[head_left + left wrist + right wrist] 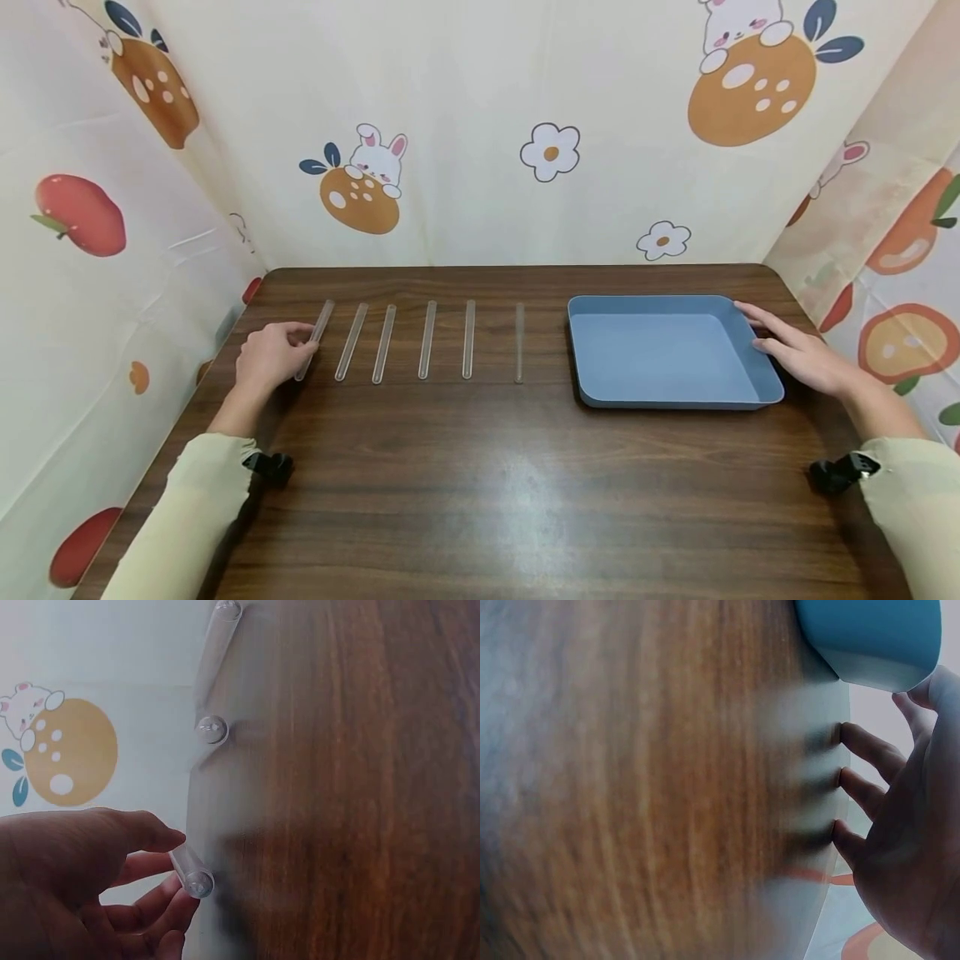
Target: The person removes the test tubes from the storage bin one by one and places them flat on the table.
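My left hand (273,357) pinches the leftmost clear test tube (322,320) between thumb and fingers. The left wrist view shows the rounded end of this test tube (199,883) poking out past the fingers, close to the tabletop. To its right lie several more clear tubes in a row, among them one test tube (351,342) nearest the hand. At the right stands a shallow blue tray (675,398). Against its right side rests my right hand (806,358), thumb at the rim and fingers extended; in the right wrist view some fingertips touch the table.
The dark wood table (450,483) ends at a patterned curtain (472,200) behind, with more printed cloth at both sides. A thin tube (519,342) lies nearest the tray's left side. Black wrist cameras sit at both cuffs.
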Available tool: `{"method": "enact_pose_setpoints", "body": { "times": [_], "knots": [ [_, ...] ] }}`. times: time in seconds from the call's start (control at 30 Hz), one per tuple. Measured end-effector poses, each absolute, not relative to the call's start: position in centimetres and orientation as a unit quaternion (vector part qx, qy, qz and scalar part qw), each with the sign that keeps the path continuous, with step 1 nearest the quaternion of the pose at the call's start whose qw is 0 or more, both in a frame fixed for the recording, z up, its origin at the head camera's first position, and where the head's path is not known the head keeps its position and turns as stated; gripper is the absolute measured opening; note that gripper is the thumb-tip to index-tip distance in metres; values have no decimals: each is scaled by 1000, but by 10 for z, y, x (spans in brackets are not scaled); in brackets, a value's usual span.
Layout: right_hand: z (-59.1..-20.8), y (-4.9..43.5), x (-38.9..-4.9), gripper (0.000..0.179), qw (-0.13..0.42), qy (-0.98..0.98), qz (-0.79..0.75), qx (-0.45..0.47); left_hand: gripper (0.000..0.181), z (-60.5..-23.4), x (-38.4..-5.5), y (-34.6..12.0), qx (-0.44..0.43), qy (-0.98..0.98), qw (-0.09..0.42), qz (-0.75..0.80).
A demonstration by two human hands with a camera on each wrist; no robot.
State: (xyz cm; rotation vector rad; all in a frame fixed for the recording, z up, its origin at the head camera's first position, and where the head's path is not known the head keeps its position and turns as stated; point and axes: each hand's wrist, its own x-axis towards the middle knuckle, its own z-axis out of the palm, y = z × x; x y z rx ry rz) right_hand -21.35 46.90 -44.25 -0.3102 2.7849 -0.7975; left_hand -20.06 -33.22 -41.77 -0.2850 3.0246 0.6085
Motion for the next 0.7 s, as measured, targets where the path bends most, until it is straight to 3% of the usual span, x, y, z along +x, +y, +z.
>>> {"method": "enact_pose_setpoints", "body": {
  "times": [0.7],
  "knots": [
    [-441,469,-214,70,125,953,-259,-96,49,-418,-197,-335,-115,971,42,204]
  ]
}}
